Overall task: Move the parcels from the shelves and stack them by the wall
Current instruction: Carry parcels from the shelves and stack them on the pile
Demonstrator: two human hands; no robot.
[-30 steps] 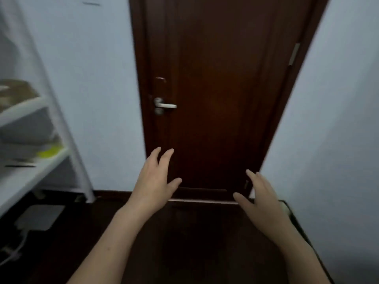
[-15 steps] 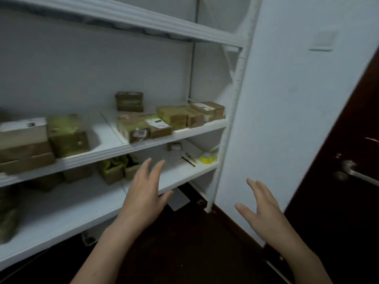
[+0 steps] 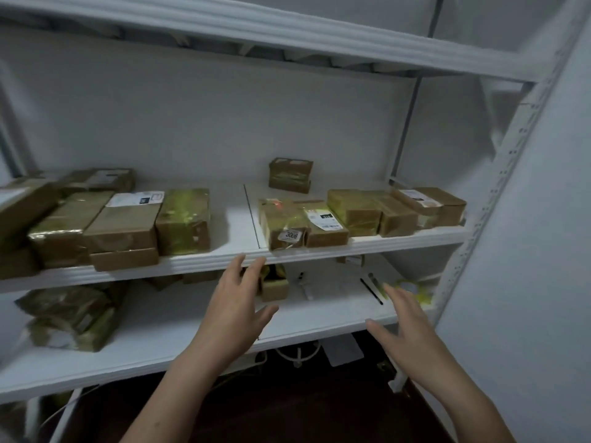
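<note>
- The shelves [image 3: 499, 193] filled the view, white, with a wall [image 3: 527, 266] just to their right. No stack showed by it.
- The middle shelf [image 3: 367, 246] carried most of the parcels [image 3: 124, 225]: one cluster at the left and a row at the right, with a bare gap between them.
- The lower shelf [image 3: 153, 343] held bagged parcels [image 3: 73, 314] at the left and a small box [image 3: 274, 288] near the middle.
- The left hand [image 3: 232, 310] was raised in front of the lower shelf with its fingers spread wide. It held nothing, and its fingertips were just under the front lip of the middle shelf.
- The right hand [image 3: 412, 327] was lower and further right, also wide open and empty, and hung over the lower shelf's front edge.
- The labelled parcel [image 3: 284, 223] sat at the middle shelf's front edge, just above and a little right of the left fingertips. Its long axis ran front to back, with its short end toward the person.
- The left hand was the nearer one. The right would probably have to rise and move left to take the far side.
- A yellow tape roll [image 3: 412, 290] lay on the lower shelf just beyond the right hand.
</note>
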